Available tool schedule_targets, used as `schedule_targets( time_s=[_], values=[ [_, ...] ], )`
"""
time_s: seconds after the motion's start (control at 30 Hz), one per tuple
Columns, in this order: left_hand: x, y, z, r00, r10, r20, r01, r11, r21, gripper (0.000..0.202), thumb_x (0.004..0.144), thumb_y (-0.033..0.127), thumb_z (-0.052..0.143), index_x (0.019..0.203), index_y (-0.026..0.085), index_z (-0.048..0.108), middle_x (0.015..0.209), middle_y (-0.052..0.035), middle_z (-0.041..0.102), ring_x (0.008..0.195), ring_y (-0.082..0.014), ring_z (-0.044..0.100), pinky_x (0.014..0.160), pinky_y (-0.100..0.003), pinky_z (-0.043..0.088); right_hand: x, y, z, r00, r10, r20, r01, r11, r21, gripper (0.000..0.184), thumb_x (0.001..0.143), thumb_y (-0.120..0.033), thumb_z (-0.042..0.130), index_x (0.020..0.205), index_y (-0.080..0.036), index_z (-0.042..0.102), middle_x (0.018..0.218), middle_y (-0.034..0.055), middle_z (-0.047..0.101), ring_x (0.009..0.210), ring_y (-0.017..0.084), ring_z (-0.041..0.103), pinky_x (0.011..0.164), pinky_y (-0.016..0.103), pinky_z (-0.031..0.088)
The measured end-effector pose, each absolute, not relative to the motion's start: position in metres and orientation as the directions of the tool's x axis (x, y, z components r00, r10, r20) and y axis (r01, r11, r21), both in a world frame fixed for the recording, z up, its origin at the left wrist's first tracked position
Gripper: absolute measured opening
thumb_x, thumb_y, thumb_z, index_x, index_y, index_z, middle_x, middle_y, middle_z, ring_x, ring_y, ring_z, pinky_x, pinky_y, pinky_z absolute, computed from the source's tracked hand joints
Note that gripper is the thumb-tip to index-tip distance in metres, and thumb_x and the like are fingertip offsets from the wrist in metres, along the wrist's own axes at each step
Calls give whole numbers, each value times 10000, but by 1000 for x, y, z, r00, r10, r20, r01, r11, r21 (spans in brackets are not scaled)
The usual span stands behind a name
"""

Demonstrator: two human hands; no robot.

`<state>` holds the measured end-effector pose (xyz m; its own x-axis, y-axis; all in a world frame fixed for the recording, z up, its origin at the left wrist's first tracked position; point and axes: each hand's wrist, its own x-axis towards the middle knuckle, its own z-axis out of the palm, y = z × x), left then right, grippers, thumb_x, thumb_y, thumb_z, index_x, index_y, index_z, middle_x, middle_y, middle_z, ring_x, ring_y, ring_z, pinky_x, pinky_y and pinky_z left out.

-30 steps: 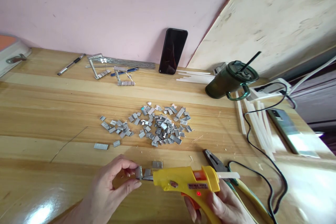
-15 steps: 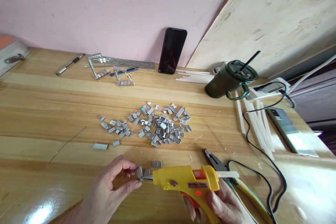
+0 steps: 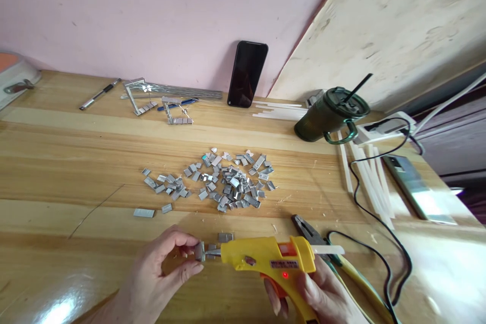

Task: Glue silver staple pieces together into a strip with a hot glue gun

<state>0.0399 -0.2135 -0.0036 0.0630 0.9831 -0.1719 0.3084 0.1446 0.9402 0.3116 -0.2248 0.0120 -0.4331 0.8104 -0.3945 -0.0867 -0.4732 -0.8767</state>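
Observation:
My left hand (image 3: 161, 276) pinches a small grey metal piece (image 3: 199, 251) between thumb and fingers, low over the wooden table (image 3: 56, 162). My right hand (image 3: 322, 296) grips the handle of a yellow hot glue gun (image 3: 269, 259) with a red light lit. The gun's metal nozzle touches the held piece. A glue stick (image 3: 328, 250) sticks out of the gun's back. Another small metal piece (image 3: 225, 237) lies on the table just beyond the nozzle. A heap of several similar metal pieces (image 3: 228, 182) lies farther away.
Pliers (image 3: 315, 237) and the gun's black cord (image 3: 383, 223) lie to the right. Farther off are white glue sticks (image 3: 370, 177), a green mug with a straw (image 3: 330, 114), a phone lying flat (image 3: 415, 187), a black phone against the wall (image 3: 246, 75), metal strips (image 3: 170, 98), and a pen (image 3: 99, 93).
Both hands, the metal piece and the glue gun keep the same pose; only the camera has shifted slightly.

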Motion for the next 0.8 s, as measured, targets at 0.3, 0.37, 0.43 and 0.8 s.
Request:
schedule_targets(
  time_s=[0.3,0.37,0.43,0.8],
  values=[
    [43,-214,0,44,983,-180,318,157,935,85,713,313,745,775,266,713,739,30,699,699,-143,667,664,-182,539,311,-224,14,-454,784,-422,-76,-506,-859,547,807,-706,558,796,-171,668,698,36,593,615,150,485,621,283,378],
    [44,-215,0,56,982,-181,322,154,934,81,701,300,747,771,269,719,731,28,697,700,-146,664,666,-186,537,311,-224,13,-443,793,-417,-71,-495,-866,549,806,-706,560,799,-168,670,704,40,601,619,155,491,643,292,388],
    [45,-216,1,48,979,-196,324,171,931,84,687,285,745,767,269,725,727,25,698,704,-151,661,671,-191,535,311,-224,12,-423,804,-419,-72,-491,-868,540,801,-701,572,840,-171,673,711,44,616,629,166,506,651,301,398],
    [43,-213,-2,37,982,-183,331,160,930,89,704,265,725,792,257,712,696,32,683,668,-137,664,644,-176,542,325,-226,7,-195,927,-319,134,-297,-945,469,855,-644,529,887,-207,697,812,81,654,729,230,579,595,314,467]
  ],
)
